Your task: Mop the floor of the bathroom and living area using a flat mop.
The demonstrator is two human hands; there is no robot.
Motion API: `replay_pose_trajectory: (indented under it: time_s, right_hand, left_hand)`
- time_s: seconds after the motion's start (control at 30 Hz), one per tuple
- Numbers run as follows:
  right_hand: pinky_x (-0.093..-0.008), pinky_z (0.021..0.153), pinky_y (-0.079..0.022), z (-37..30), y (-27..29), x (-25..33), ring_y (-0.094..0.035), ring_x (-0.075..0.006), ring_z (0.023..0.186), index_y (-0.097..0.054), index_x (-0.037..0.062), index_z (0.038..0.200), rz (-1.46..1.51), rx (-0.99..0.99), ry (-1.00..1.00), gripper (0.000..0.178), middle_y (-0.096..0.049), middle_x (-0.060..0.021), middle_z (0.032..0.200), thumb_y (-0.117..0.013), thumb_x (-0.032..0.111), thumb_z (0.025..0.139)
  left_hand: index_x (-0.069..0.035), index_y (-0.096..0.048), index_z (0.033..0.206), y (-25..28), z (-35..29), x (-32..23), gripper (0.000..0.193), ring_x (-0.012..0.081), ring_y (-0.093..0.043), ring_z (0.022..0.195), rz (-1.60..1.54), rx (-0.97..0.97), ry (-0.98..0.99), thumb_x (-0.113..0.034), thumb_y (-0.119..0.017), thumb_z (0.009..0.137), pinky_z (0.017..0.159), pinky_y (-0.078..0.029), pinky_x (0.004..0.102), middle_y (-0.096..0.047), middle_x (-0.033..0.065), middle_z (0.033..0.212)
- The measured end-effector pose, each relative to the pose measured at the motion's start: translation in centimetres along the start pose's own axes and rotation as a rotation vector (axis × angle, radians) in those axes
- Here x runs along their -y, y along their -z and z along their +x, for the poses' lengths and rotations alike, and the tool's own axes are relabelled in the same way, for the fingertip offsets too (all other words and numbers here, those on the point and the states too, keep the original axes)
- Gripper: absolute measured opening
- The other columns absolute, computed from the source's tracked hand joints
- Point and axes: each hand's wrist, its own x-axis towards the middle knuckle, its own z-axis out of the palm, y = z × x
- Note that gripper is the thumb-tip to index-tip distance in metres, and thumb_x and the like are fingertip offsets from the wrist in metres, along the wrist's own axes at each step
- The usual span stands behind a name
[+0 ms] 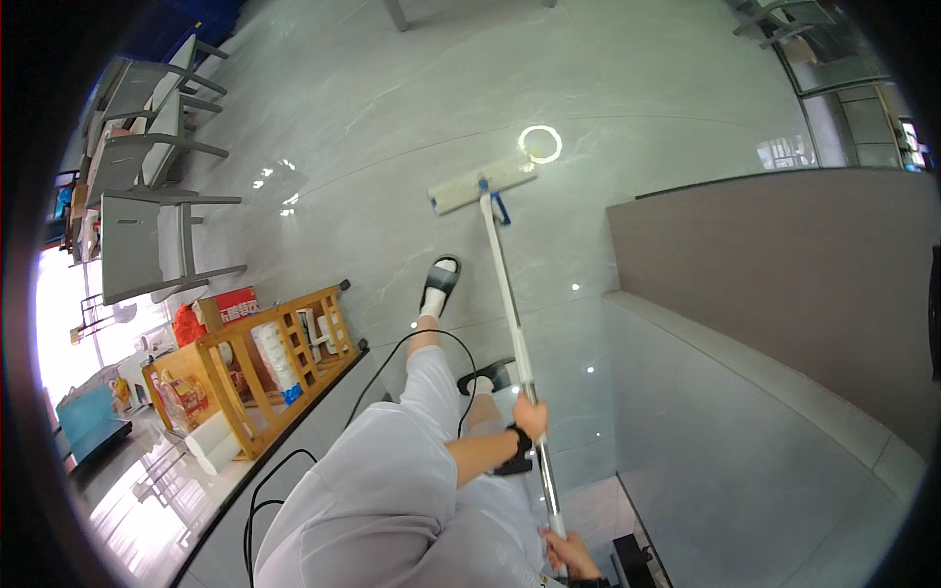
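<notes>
A flat mop lies with its wide pale mop head on the glossy floor ahead of me, and its long white and silver pole slants back toward my body. My left hand, with a black band at its wrist, is wrapped round the pole partway down. Lower, near the pole's end, my right hand grips it too. A blue clip shows where the pole meets the mop head. My feet in dark slides stand left of the pole.
Grey chairs line the left side. A wooden rack holding packages and rolls stands near my left leg. A brown-grey panel with a pale ledge is on the right. A black cable loops across my legs. A ring light reflects off the tiles.
</notes>
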Motion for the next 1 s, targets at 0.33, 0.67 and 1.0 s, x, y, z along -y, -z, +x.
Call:
replay_pose_trajectory:
  time_s: [0.33, 0.67, 1.0]
  right_hand:
    - [-0.0339, 0.044, -0.033, -2.8, 4.1, -9.1, -0.041, -0.0131, 0.047, -0.061, -0.0008, 0.073, -0.288, -0.252, 0.239, 0.038, -0.045, -0.0018, 0.052, -0.063, 0.037, 0.076]
    - [-0.0285, 0.031, -0.034, -4.9, -3.1, 8.3, -0.043, -0.0125, 0.033, -0.048, 0.0019, 0.058, -0.273, -0.019, 0.198, 0.033, -0.045, -0.0029, 0.046, -0.065, 0.023, 0.076]
    - [-0.0259, 0.033, -0.032, -4.5, -24.2, 34.9, -0.04, -0.011, 0.033, -0.046, 0.0062, 0.062, -0.462, 0.217, 0.353, 0.027, -0.043, -0.0012, 0.046, -0.057, 0.021, 0.081]
  left_hand:
    - [0.001, -0.046, 0.089, -2.5, -8.5, 4.0, 0.02, 0.0273, -0.059, 0.048, -0.188, 0.167, 0.234, -0.012, -0.053, 0.076, 0.042, -0.048, 0.0387, -0.056, 0.0157, 0.06]
    - [-0.003, -0.046, 0.084, 8.7, 1.3, -8.1, 0.01, 0.0161, -0.046, 0.04, -0.679, 0.016, 0.108, -0.01, -0.049, 0.077, 0.034, -0.038, 0.032, -0.046, 0.0058, 0.057]
    - [0.0, -0.045, 0.074, 31.9, 26.2, -19.0, 0.014, 0.02, -0.045, 0.041, -0.751, -0.035, -0.035, -0.013, -0.052, 0.073, 0.036, -0.037, 0.0374, -0.045, 0.0077, 0.055]
